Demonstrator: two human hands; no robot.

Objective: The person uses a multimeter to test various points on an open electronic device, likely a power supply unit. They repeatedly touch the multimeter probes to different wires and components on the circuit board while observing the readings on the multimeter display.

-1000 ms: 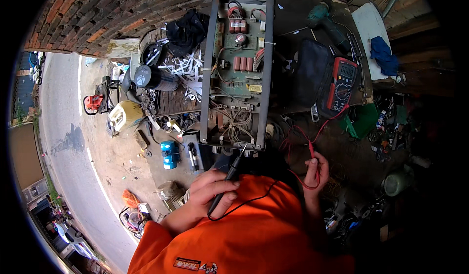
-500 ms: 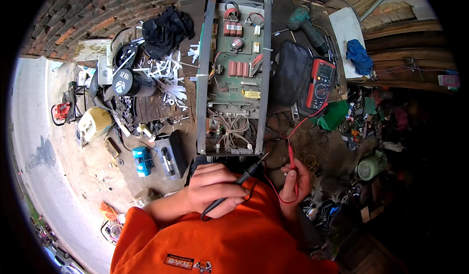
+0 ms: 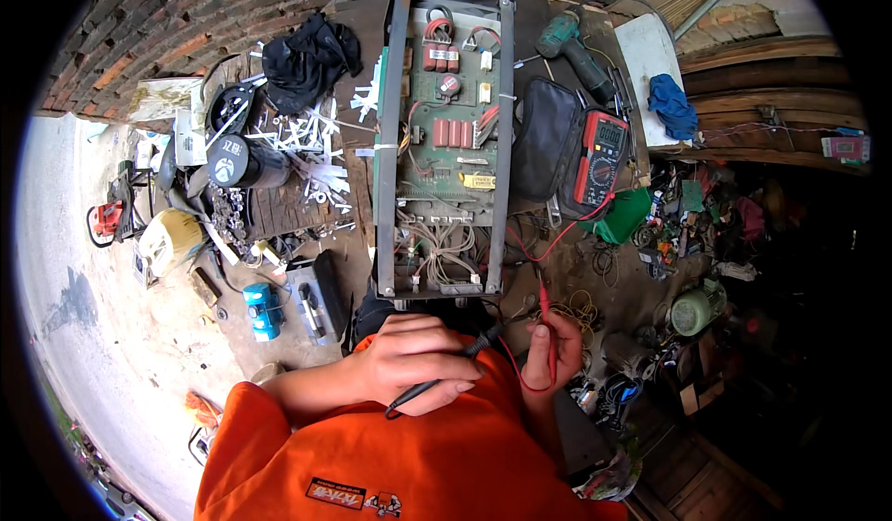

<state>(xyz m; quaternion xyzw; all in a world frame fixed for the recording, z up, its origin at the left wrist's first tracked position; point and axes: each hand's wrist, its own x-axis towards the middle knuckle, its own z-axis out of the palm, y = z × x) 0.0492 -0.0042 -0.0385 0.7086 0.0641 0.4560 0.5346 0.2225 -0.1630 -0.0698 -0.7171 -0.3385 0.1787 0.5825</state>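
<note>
My left hand [image 3: 413, 361] is closed on a black test probe [image 3: 478, 340], just below an open metal-cased device [image 3: 455, 177] with a green circuit board, red components and bundled wires. My right hand [image 3: 548, 349] grips a red probe [image 3: 544, 293], upright beside the left one and clear of the device. A red lead runs up to a red and dark multimeter [image 3: 597, 157], which lies in a black pouch [image 3: 544, 140] to the right of the device.
A teal drill [image 3: 573, 47], blue cloth [image 3: 672, 107], black cloth [image 3: 309, 61] and scattered white strips [image 3: 302, 154] lie around the device. A blue cylinder [image 3: 263, 312], yellow container [image 3: 170, 240], green motor [image 3: 697, 309] and heaped parts are on the ground. A brick wall [image 3: 186, 33] stands behind.
Both hands have come closer together and lower, drawing back from the device's front edge; the black probe's tip has moved down and right, away from it. The view has turned slightly.
</note>
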